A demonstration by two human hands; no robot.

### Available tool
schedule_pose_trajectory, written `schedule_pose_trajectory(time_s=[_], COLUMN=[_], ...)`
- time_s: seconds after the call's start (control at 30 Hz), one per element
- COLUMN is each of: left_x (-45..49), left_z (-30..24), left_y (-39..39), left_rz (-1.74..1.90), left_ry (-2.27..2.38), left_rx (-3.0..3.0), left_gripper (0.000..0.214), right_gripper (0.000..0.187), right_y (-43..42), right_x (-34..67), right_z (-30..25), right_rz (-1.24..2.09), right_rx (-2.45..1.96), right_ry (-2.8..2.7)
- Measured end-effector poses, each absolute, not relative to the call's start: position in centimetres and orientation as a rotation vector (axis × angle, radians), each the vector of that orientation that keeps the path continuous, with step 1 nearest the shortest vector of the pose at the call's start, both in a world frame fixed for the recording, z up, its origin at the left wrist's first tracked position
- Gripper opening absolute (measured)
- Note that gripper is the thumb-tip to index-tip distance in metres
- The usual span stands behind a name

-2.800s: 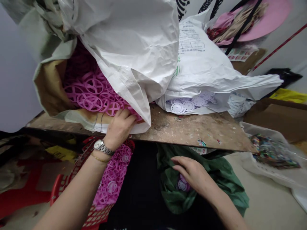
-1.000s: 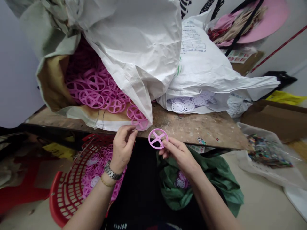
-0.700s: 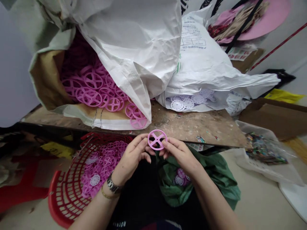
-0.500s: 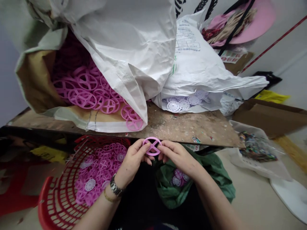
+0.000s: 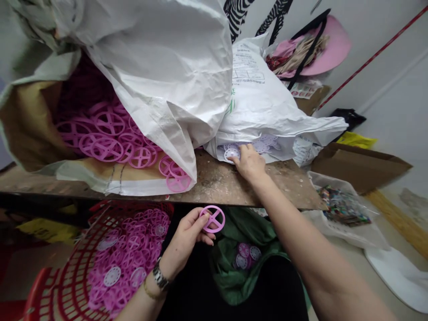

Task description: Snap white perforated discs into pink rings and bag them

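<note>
My left hand (image 5: 194, 227) pinches a pink plastic ring with crossed spokes (image 5: 218, 217), held in front of the bench edge. My right hand (image 5: 250, 164) reaches to the mouth of the white sack (image 5: 264, 96) on the bench. Its thumb is apart from the fingers and lies against a white perforated disc (image 5: 230, 152); the fingertips are partly hidden among more discs. To the left, a large sack (image 5: 167, 67) lies open, spilling pink spoked rings (image 5: 109, 147) toward the bench edge.
Below the wooden bench (image 5: 217, 183), a red basket (image 5: 72, 263) holds pink rings and some white discs. A green cloth bag (image 5: 230, 283) with pink and white pieces lies by my lap. At right stand a cardboard box (image 5: 368, 165) and a clear plastic bin (image 5: 347, 229).
My right hand has left the pink ring and moved up and forward to the white discs. My left hand keeps the ring, now turned slightly. The view has shifted a little.
</note>
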State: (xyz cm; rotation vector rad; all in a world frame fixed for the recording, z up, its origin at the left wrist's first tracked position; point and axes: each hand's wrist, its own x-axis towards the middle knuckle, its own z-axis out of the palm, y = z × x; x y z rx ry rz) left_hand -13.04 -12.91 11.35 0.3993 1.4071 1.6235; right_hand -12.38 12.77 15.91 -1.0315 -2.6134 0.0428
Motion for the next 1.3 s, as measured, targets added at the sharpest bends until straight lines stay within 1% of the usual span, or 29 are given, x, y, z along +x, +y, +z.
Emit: schedule_pose_trajectory(time_s=[0.1,0.17,0.27,0.4,0.5,0.57,0.67,0.77,0.87,0.97,1.2,1.3], left_x=[-13.0,-13.1,-13.2,-13.3,-13.3,-13.4,-13.5,-13.5,-13.2,-12.6,-11.5,-11.4], left_z=[11.0,10.8,10.8,11.2,11.5,11.7,11.9,12.1,12.2,12.1,11.8,12.0], left_y=[-12.9,-12.9,-12.9,-12.9,-13.0,-13.0,-12.9,-12.8,-12.5,-12.2,-12.0,-12.3], left_rz=[1.61,1.608,1.613,1.632,1.659,1.679,1.704,1.724,1.717,1.688,1.64,1.637], left_ry=[1.401,1.398,1.396,1.385,1.364,1.348,1.338,1.344,1.337,1.319,1.429,1.483], left_rx=[0.39,0.385,0.378,0.378,0.371,0.358,0.344,0.339,0.358,0.405,0.539,0.592], left_gripper=[0.033,0.033,0.033,0.031,0.031,0.031,0.031,0.033,0.035,0.034,0.03,0.028], right_gripper=[0.038,0.039,0.038,0.026,0.015,0.011,0.013,0.019,0.022,0.02,0.012,0.025], right_y=[12.9,13.0,13.2,13.7,13.8,13.3,11.1,8.0,5.2,3.3,0.8,0.4], right_x=[-13.3,-13.6,-13.7,-13.4,-12.7,-11.7,-9.3,-6.3,-3.8,-2.4,-1.5,-1.1], right_z=[15.6,15.4,15.1,15.0,15.0,15.2,15.7,16.1,15.8,14.7,12.6,12.6], right_rz=[-0.028,-0.013,0.102,0.334,0.553,0.749,1.112,1.448,1.668,1.673,1.332,1.362], right_rx=[-1.071,-1.057,-1.067,-1.098,-0.995,-0.87,-0.698,-0.611,-0.607,-0.642,-0.667,-0.678], right_ry=[-2.645,-2.629,-2.57,-2.471,-2.331,-2.192,-2.025,-2.026,-2.069,-2.088,-2.163,-2.109])
